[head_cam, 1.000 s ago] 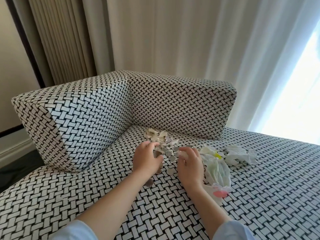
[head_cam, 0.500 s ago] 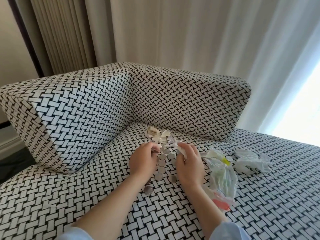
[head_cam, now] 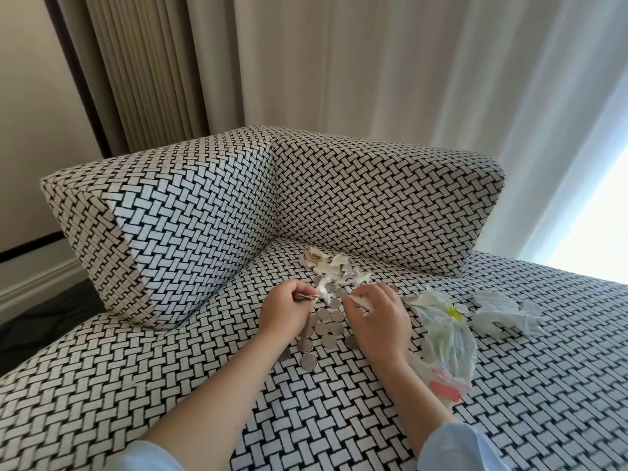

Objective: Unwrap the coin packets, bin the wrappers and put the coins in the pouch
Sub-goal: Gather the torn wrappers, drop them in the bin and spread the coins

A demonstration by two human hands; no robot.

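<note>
A small, part-wrapped coin packet (head_cam: pixel 303 296) was pinched between the thumb and curled fingertips of the left hand (head_cam: pixel 289 312). A torn white wrapper scrap (head_cam: pixel 363 303) was gripped in the curled fingers of the right hand (head_cam: pixel 379 319). The two pieces were held just apart, so the paper was judged to have been freshly pulled from the packet, with its coins about to be freed. One second earlier both hands had been set lower, down on the coins; half a second earlier the scrap had already been raised in the right hand.

Between and below the hands, loose coins (head_cam: pixel 327 322) were spread flat on the sofa seat (head_cam: pixel 170 385), none yet gathered. A heap of torn wrappers (head_cam: pixel 328 266) was left at twelve o'clock from the hands, not yet binned. At three o'clock from the right hand a translucent plastic bag (head_cam: pixel 448 341) was laid, with a crumpled white bag (head_cam: pixel 503 309) beyond it. Which of them served as pouch or bin could not be told.
</note>
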